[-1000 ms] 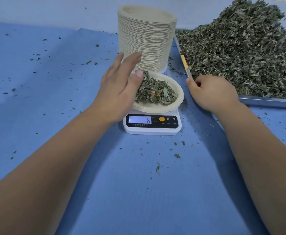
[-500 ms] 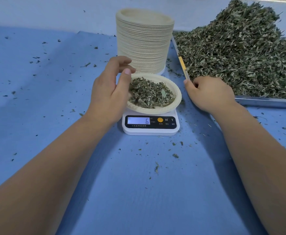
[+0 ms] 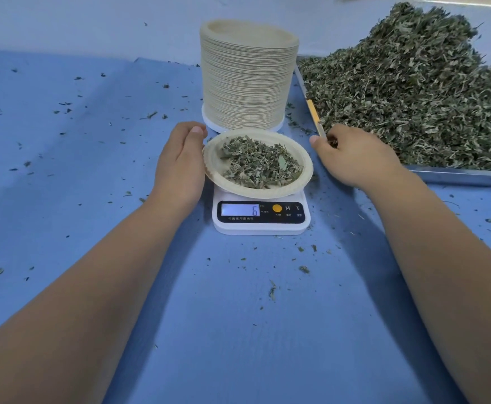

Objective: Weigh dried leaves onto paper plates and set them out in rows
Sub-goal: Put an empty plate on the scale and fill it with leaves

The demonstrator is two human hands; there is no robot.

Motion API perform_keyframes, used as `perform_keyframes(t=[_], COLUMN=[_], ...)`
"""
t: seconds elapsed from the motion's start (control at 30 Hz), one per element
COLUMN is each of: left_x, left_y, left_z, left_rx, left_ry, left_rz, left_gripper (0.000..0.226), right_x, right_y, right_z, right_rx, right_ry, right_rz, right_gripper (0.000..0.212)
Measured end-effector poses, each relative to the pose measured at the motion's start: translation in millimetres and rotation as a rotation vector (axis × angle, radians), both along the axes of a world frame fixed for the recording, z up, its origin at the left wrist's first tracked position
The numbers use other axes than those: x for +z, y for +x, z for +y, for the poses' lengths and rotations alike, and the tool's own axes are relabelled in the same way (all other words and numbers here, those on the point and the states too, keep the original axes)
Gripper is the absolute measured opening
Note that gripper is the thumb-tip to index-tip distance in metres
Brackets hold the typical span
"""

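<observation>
Blue table (image 3: 63, 170), leaf crumbs all over. Dead centre: scale (image 3: 260, 225), plate (image 3: 212, 161) on it holding leaves (image 3: 259, 164), display reads 6. At 12 o'clock, just behind the scale, a tall stack (image 3: 247, 83) of unused plates. At 2 o'clock, a tray (image 3: 457, 176) with a big pile (image 3: 413, 91).

At the plate's 9 o'clock the left hand (image 3: 180, 167) sits against the rim, thumb up top, fingers hidden below (gripping or only touching: cannot tell). At the plate's 3 o'clock, apart from it, the right hand (image 3: 355, 158) has fingers curled at the tray corner. Leaf bits show by them, cannot tell if pinched.

Progress: this portion looks weighed, so lifting the plate off is likely next. No set-out plates or rows in view. With the stack tall and the pile large, most of the job looks left.
</observation>
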State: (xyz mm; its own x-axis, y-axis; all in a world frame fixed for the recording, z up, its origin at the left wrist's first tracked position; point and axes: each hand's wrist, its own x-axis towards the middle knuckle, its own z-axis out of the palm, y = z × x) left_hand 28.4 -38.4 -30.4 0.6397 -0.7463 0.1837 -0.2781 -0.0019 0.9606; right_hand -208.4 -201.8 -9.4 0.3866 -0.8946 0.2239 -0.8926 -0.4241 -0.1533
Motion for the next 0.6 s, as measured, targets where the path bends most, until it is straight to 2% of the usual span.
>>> perform_keyframes(t=[0.07, 0.17, 0.27, 0.37, 0.6], left_x=[-0.2, -1.6, -1.6, -0.9, -3.3], left_y=[-0.9, -1.0, 0.4, 1.2, 1.1], left_z=[-0.9, -1.4, -1.3, -1.2, -3.1], left_rx=[0.000, -0.005, -0.002, -0.008, -0.016], left_ry=[-0.001, 0.000, -0.005, -0.006, -0.010], left_rz=[0.006, 0.013, 0.031, 0.048, 0.045], left_gripper=[0.027, 0.028, 0.029, 0.029, 0.029], right_x=[3.7, 13.5, 22.9, 20.3, 12.5], right_y=[7.5, 21.1, 27.8, 25.3, 6.2], right_z=[-7.2, -18.6, -26.1, -30.3, -18.9], right_rx=[-0.006, -0.010, -0.018, -0.026, 0.016], right_ry=[0.102, 0.226, 0.320, 0.353, 0.121], right_rz=[0.001, 0.000, 0.068, 0.120, 0.125], right_gripper=[0.061, 0.081, 0.094, 0.092, 0.069])
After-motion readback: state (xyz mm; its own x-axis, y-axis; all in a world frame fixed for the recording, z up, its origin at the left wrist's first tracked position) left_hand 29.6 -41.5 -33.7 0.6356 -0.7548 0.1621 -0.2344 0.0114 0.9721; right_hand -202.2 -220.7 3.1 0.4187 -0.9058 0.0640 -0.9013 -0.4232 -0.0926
